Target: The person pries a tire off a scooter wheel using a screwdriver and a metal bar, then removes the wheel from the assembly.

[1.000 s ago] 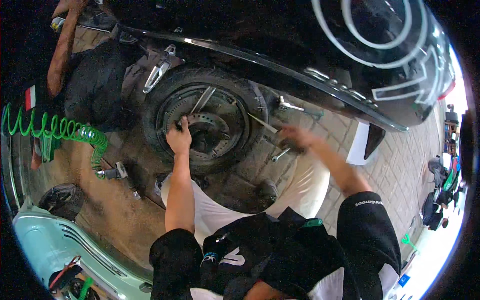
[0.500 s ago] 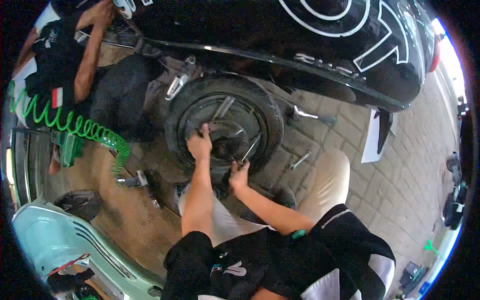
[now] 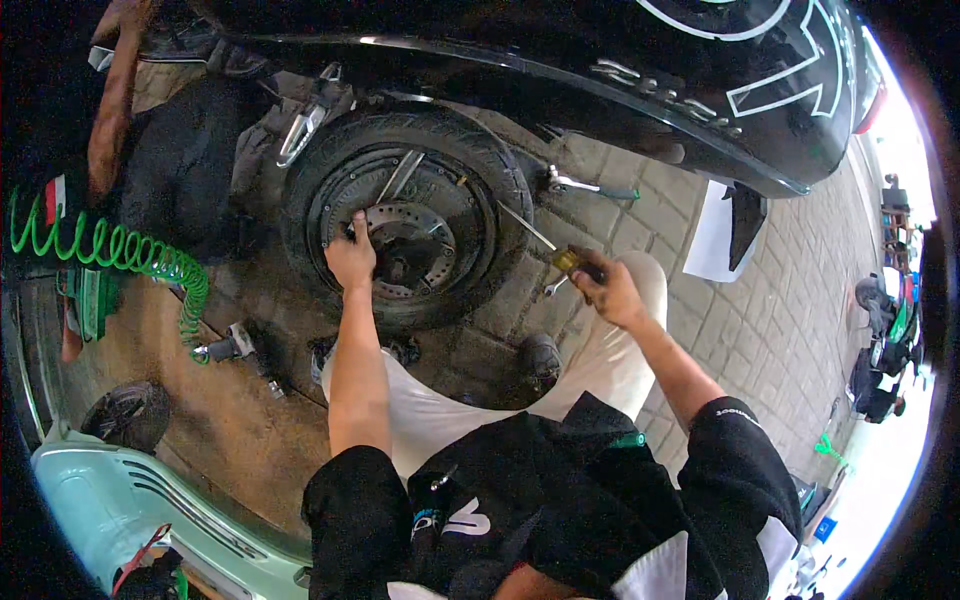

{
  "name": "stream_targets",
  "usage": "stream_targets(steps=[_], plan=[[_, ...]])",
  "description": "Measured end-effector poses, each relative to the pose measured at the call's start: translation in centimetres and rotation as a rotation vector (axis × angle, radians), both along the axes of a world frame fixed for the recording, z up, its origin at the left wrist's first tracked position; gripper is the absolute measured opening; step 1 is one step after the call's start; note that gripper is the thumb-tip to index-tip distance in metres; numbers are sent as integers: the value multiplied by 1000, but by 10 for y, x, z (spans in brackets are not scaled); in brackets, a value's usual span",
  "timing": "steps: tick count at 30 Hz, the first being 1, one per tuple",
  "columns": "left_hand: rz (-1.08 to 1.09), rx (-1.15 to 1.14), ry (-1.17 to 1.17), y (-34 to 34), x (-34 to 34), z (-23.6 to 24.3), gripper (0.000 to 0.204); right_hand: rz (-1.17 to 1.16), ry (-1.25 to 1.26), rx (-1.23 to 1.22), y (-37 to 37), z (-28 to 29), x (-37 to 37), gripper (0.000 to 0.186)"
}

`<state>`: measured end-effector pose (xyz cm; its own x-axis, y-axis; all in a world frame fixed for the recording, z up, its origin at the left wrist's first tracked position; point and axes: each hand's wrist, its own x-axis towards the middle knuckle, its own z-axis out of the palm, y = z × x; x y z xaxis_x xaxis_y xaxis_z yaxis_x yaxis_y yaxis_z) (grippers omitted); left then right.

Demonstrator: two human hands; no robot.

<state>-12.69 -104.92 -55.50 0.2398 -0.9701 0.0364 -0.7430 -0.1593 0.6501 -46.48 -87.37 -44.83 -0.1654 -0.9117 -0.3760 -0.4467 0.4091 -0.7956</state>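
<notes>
The motorcycle wheel (image 3: pixel 440 190) sits just beyond the legs, brake disc (image 3: pixel 412 216) up, seemingly for easy reach. The left hand (image 3: pixel 350 258) is at the disc's left edge, likely steadying it; I can't tell whether its grip is closed. The right hand (image 3: pixel 608 288) wraps a yellow-handled screwdriver (image 3: pixel 566 261), shaft pointing far-left, perhaps keeping knuckles off the tyre (image 3: pixel 509 215).

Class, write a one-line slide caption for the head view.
Left hand at a wheel, right hand holding a screwdriver, a ratchet lying on the paving.
</notes>
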Motion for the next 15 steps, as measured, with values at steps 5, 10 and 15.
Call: stream_targets(steps=[5,10,15], plan=[[13,-220,29,-3,7,-6,60,47,56,217,-24,14,-16,28],[-18,-259,62,-2,5,-5,57,113,11,285,-52,19,-39,28],[-23,-106,52,2,15,-21,55,208,-125,385,-88,-6,-71,36]])
